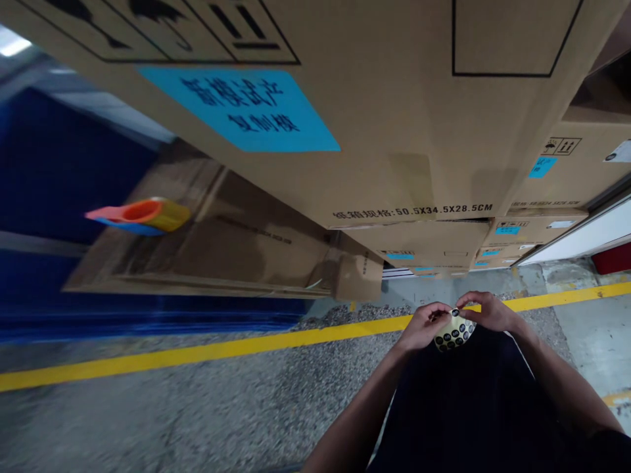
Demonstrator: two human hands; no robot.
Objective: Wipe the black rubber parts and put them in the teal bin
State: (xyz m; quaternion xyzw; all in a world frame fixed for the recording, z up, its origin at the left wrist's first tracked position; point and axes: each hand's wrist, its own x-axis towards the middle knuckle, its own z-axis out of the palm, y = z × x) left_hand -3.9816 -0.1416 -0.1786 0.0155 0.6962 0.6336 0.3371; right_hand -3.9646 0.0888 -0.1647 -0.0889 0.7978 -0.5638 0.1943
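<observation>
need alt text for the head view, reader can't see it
A person's left hand and right hand hold a pale sheet of round black stickers. Beyond them, cardboard boxes with blue labels fill much of the view, and a yellow line crosses the floor.

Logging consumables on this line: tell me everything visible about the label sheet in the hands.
The label sheet is pale cream, looks like glossy backing paper, and carries round black labels with small light print, too small to read. Its lower outline is curved; whether it is flat or part of a roll, I can't tell. The left hand and right hand hold it near its upper edge, with one black label between their fingertips. It shows against dark clothing; contact there is unclear.
</observation>
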